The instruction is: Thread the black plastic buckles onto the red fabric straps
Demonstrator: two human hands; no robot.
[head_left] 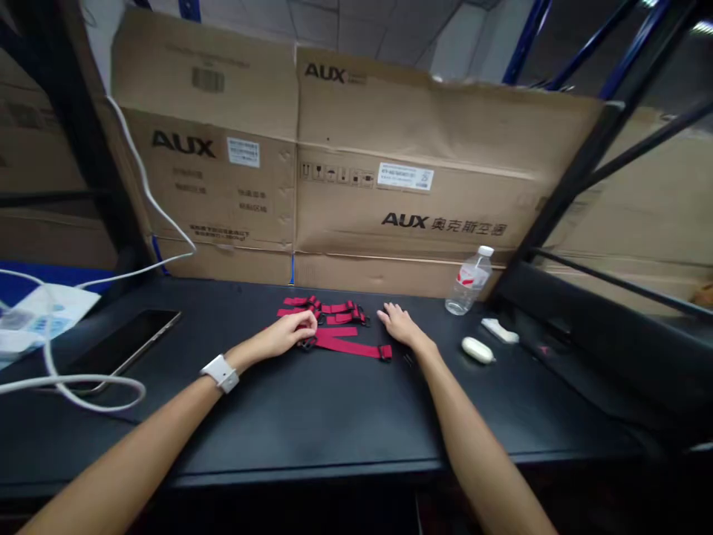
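Note:
Red webbing straps with black plastic buckles lie on the black table (312,423). My left hand (287,333), with a white watch (221,373) on the wrist, is closed at the left end of the nearest red strap (350,347). A black buckle shows just under its fingertips. That strap runs to the right, ending in another black buckle (385,353). Behind it lie more red straps (339,313), bunched side by side. To the right of them my right hand (399,324) rests palm down, fingers stretched out, holding nothing.
A clear plastic bottle (469,282), a white oval object (477,350) and a small white piece (500,331) stand or lie at the right. On the left are a dark tablet-like device (128,342) and a white cable (100,405). Cardboard (345,200) walls the back.

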